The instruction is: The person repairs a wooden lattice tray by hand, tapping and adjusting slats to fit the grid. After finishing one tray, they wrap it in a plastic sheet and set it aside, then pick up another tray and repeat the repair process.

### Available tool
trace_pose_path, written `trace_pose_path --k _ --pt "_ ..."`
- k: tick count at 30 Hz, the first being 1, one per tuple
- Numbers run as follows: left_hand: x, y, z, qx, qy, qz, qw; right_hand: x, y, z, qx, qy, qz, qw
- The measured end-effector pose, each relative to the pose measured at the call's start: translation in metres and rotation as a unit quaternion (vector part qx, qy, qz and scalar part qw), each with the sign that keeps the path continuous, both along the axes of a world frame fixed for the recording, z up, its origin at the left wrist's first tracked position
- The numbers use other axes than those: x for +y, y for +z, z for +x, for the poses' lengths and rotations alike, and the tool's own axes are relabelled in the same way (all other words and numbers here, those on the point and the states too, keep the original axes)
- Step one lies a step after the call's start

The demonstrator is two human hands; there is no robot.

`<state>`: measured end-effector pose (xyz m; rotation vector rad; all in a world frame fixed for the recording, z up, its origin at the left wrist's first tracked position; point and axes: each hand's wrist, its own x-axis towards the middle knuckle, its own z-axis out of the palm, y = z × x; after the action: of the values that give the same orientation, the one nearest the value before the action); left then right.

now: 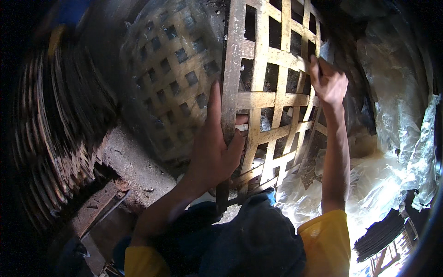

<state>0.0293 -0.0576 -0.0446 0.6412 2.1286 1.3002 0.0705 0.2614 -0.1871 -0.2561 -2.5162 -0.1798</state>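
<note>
A woven lattice panel (pixel 265 99) of pale flat strips, like split bamboo, stands tilted in front of me. A dark wooden bar (pixel 231 69) runs down its left side. My left hand (pixel 210 150) is closed around this bar, with the index finger stretched up along its outer side and other fingertips showing through the lattice gaps. At the panel's right edge, my right hand (pixel 330 83) is closed with its fingers bent on the rim strip. Behind and to the left is a second lattice panel (pixel 173 76), which looks covered with cloudy plastic film.
Thin, dark, ragged-edged sheets (pixel 55 138) are stacked at the left. Below them lies a broken wooden board (pixel 99 207) on dusty ground (pixel 131 159). Crumpled clear plastic sheeting (pixel 369 184) hangs and lies at the right, brightly lit. A dark ridged piece (pixel 380 235) sits at lower right.
</note>
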Motion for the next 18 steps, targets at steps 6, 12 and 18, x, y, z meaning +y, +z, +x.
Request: trace_pose_path --k 6,12,18 --pt "0.001 -0.008 -0.002 -0.023 0.023 0.014 0.999 -0.037 0.01 0.016 -0.068 -0.183 -0.415 0.889" --pt "0.0 -0.012 -0.004 -0.012 0.018 0.012 1.0 -0.043 0.018 0.031 0.009 -0.185 -0.589 0.786" --pt "-0.002 -0.015 -0.005 -0.003 0.029 0.013 0.999 -0.04 0.019 0.044 -0.008 -0.151 -0.608 0.78"
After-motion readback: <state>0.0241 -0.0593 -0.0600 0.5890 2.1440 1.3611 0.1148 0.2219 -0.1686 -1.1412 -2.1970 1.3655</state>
